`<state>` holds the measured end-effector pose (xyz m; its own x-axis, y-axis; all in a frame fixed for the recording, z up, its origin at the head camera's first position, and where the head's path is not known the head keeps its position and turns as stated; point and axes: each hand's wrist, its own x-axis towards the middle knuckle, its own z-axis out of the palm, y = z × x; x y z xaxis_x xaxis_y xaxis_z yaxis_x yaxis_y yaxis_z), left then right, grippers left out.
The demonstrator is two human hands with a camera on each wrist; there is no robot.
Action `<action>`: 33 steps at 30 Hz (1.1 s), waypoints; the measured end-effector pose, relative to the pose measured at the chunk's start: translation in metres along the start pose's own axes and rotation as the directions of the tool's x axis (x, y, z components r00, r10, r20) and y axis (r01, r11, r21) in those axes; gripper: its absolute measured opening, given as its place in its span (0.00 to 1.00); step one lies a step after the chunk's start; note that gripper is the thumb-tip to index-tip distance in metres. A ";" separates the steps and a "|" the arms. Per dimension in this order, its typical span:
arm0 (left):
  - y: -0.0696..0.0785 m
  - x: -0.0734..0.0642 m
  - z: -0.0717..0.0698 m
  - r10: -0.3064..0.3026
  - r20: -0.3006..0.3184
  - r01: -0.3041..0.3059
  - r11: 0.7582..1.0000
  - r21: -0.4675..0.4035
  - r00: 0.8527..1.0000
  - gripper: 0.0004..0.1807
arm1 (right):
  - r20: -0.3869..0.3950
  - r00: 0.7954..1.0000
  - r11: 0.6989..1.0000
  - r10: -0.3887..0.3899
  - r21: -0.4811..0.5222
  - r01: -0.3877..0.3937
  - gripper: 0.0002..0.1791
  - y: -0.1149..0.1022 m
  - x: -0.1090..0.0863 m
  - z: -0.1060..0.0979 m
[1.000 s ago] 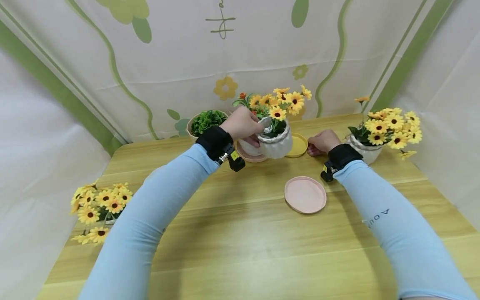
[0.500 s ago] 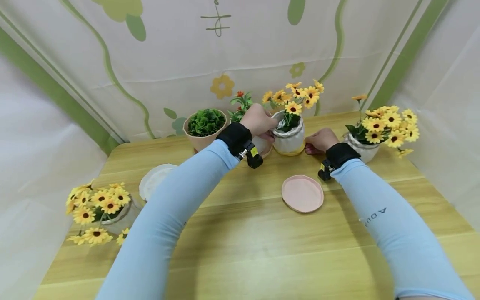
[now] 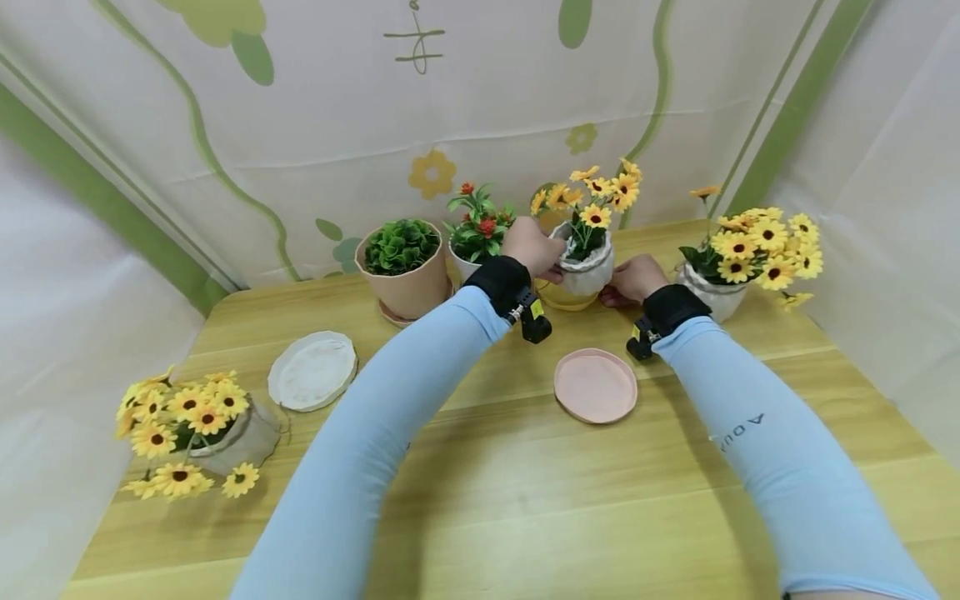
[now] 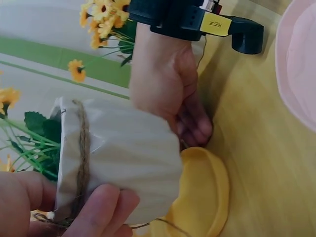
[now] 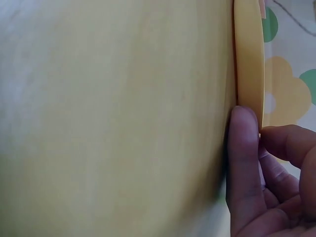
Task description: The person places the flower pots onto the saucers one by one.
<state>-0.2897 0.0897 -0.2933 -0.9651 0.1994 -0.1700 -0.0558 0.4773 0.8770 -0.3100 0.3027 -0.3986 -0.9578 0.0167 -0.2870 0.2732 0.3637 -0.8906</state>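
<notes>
My left hand (image 3: pixel 531 247) grips the rim of a white flowerpot (image 3: pixel 588 277) with yellow daisies, thumb and fingers on either side of its wall. In the left wrist view the flowerpot (image 4: pixel 128 158) has twine tied round its upper part. It is held over a yellow saucer (image 3: pixel 557 297), whose left part shows past the pot's base. At the saucer's right side is my right hand (image 3: pixel 637 279). The right wrist view shows its thumb and fingers (image 5: pixel 244 148) pinching the rim of the yellow saucer (image 5: pixel 249 54).
Left of the hands stand a green plant in a peach pot (image 3: pixel 408 287) and a red-flowered plant (image 3: pixel 480 229). Another daisy pot (image 3: pixel 712 292) is at right, one (image 3: pixel 243 437) at left beside a white saucer (image 3: pixel 312 371). A pink saucer (image 3: pixel 596 386) lies in front.
My left hand has carried the daisy flowerpot rightward to above the yellow saucer, then slightly farther right, uncovering the saucer's left part. My right hand has stayed by the saucer.
</notes>
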 end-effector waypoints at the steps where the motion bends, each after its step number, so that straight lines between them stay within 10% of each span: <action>1: -0.002 0.004 0.004 -0.010 -0.011 0.010 1.000 0.011 1.000 0.23 | -0.003 1.000 1.000 0.002 0.008 -0.002 0.22 0.000 0.000 0.000; 10: -0.009 0.020 0.021 -0.016 -0.120 0.039 0.981 0.193 0.993 0.26 | 0.014 0.999 0.996 0.036 0.075 -0.037 0.23 0.002 0.004 0.003; 33: -0.008 0.012 0.046 -0.035 -0.349 0.153 0.936 0.317 0.937 0.12 | 0.038 0.998 0.970 0.042 0.240 -0.050 0.23 0.000 -0.011 0.000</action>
<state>-0.2895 0.1272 -0.3231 -0.9911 -0.1286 -0.0331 -0.1189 0.7487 0.6521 -0.2998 0.3025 -0.3955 -0.9412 -0.0034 -0.3378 0.3346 0.1286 -0.9335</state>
